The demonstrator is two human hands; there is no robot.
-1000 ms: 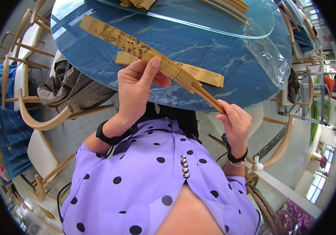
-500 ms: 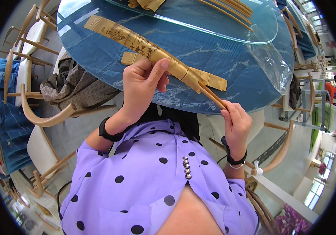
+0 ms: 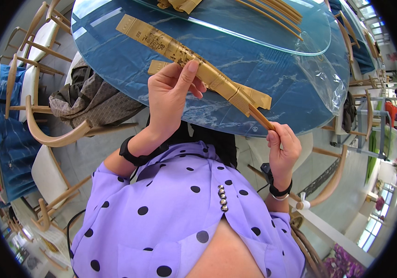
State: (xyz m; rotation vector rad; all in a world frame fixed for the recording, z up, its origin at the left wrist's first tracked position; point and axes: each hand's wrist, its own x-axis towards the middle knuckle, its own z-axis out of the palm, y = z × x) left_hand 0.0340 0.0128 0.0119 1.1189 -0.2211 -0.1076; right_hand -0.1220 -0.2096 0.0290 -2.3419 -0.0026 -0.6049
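Between the thumb and fingers of my left hand (image 3: 173,92) is a long gold paper chopstick sleeve (image 3: 217,83) with dark printing, held slantwise above the table. Wooden chopsticks (image 3: 261,118) stick out of its lower right end, most of their length hidden inside. My right hand (image 3: 282,143) pinches their exposed tips near the table's front edge. Beneath the held sleeve, another gold sleeve (image 3: 256,96) lies on the blue table; its middle is covered by my left hand and the upper sleeve.
A glass turntable (image 3: 235,32) rests on the round blue table (image 3: 115,60), carrying several loose chopsticks (image 3: 277,14) and more gold sleeves (image 3: 180,4). Clear plastic film (image 3: 323,78) lies at the right. A patterned bag (image 3: 96,99) sits on a wooden chair (image 3: 59,139) at the left.
The held sleeve has shifted right and now covers more of the chopsticks, leaving a shorter length showing. My right hand has moved slightly right, still pinching the tips.
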